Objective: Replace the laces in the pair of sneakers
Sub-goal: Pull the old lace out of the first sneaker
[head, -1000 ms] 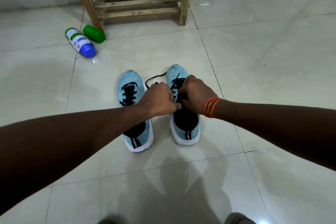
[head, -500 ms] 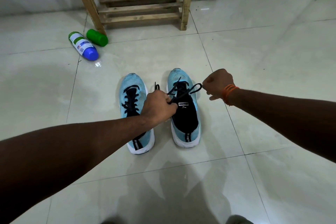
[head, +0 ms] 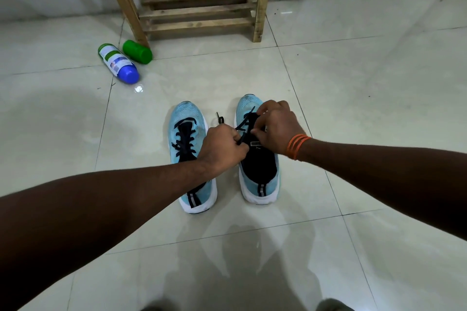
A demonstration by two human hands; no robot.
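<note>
**Both hands on the black lace of the right sneaker**

The right sneaker [head: 257, 179] has a small label [head: 254, 143] with white writing on its black tongue. The right hand [head: 276, 129] covers one end of it, so I cannot read the word with certainty. The bottle with the blue cap [head: 118, 62] has a white label with green and blue print, but the letters are too small to read.

The two light blue sneakers stand side by side on the tiled floor [head: 353, 108], toes pointing to twelve o'clock. The left hand [head: 222, 149] is clenched around the black lace [head: 243, 132], and one loose lace end [head: 220, 118] comes out of the fist toward twelve o'clock, between the shoes. The right hand pinches the same lace between thumb and forefinger, above the eyelets of the right sneaker; its other fingers are bent. An orange thread band [head: 297, 146] is around the right wrist.

The left sneaker [head: 187, 131] is laced in black. The left forearm crosses over its heel part and hides it partly, and the right hand hides the upper lacing of the right sneaker.

At ten o'clock from the sneakers the bottle lies on its side, and a green container [head: 137, 51] lies just beside it. At twelve o'clock a wooden stand [head: 197, 7] is near the wall.
</note>
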